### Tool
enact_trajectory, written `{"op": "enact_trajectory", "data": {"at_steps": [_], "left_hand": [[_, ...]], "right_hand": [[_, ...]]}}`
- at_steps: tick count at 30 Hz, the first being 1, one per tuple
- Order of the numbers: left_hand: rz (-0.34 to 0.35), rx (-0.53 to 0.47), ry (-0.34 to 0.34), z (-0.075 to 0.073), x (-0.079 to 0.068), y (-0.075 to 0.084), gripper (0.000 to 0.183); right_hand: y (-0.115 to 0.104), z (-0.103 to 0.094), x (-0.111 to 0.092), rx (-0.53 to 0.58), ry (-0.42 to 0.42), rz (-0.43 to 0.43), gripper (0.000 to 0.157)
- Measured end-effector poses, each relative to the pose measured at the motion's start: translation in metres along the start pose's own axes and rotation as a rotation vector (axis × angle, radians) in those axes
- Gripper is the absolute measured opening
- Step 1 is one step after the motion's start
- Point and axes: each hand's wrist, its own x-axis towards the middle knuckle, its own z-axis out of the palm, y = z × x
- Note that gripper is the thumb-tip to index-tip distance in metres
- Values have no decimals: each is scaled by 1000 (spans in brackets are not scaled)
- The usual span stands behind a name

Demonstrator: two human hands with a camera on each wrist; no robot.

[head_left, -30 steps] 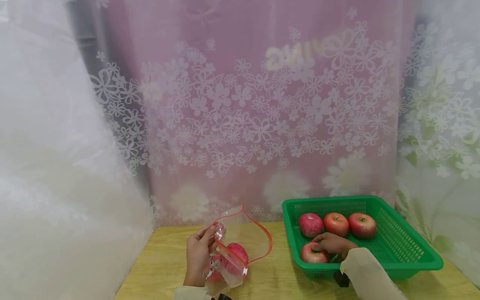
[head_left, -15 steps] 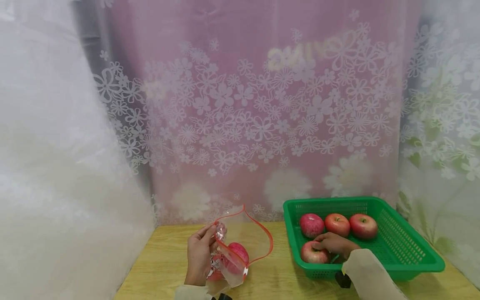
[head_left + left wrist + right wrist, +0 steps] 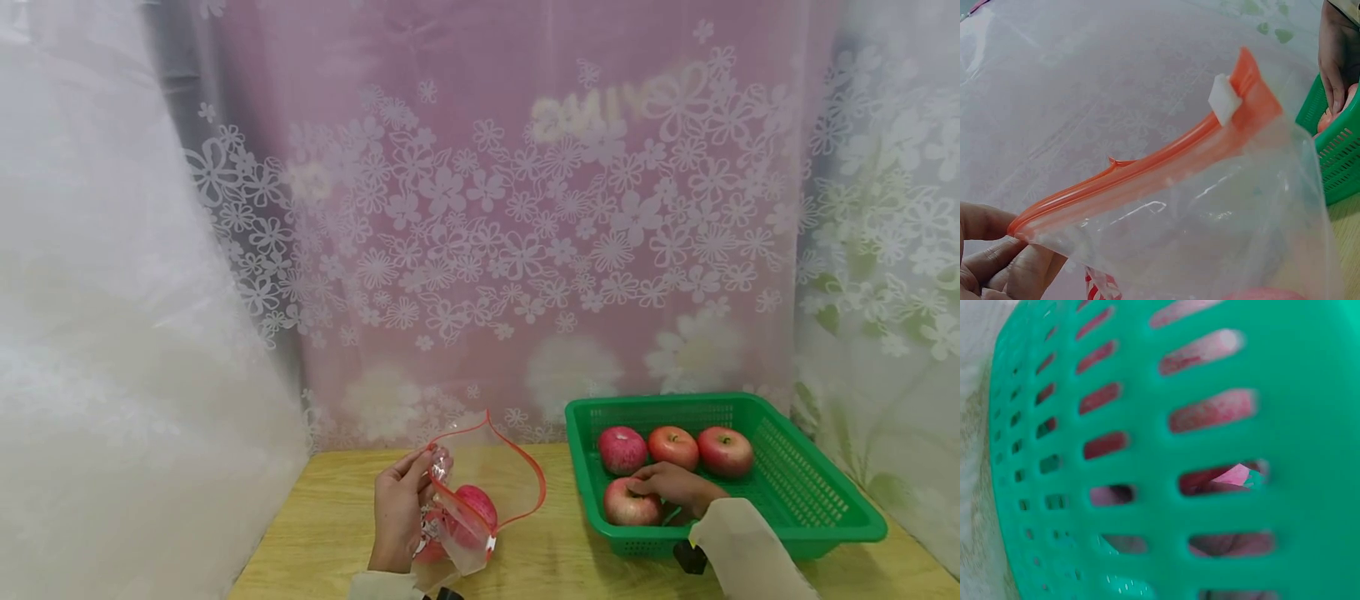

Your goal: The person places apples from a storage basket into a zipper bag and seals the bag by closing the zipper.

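My left hand (image 3: 400, 504) pinches the mouth edge of a clear zip bag (image 3: 1260, 231) with an orange zip strip. The bag's mouth gapes, and a white slider (image 3: 1224, 99) sits at one end of the strip. Inside the bag lies a pink-red apple (image 3: 476, 504); what else lies low in it is partly hidden by the hand and the bag's print. On the right, my right hand (image 3: 678, 486) reaches into the green basket (image 3: 787, 533) and grips a red-yellow apple (image 3: 628, 503) near its front left corner. In the right wrist view, the basket's slotted wall covers most of that hand.
Along the basket's back left side sit three more apples: a pink-red one (image 3: 622, 450), a red one (image 3: 673, 448) and another red one (image 3: 725, 452). Bag and basket stand apart on a wooden table (image 3: 315, 517). A flowered curtain (image 3: 487, 250) hangs behind.
The apple in my right hand has shifted very slightly up and to the right within the basket. My left hand and the bag look still.
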Motion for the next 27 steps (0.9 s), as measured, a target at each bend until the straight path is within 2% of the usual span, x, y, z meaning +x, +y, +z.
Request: {"op": "enact_trajectory", "data": {"at_steps": [6,10,17,23,27], "left_hand": [[-4,5,7,0,-1,-1,34],[0,7,2,0,-1,0,34],[-2,-8,-15,2,-2,1,37],[0,-14,-18,2,-1,0,37],[-2,-5,-18,2,-1,0,37]], "right_hand": [[-3,-5,-5,45,-52,1,47],[-6,-7,-8,56,-36,-3,53],[-11,-10,-10,98,-34,-13,48],[-15,-11,-13,124,-20,-6,63],[-17,-13,-14,139,-23,-5,66]]}}
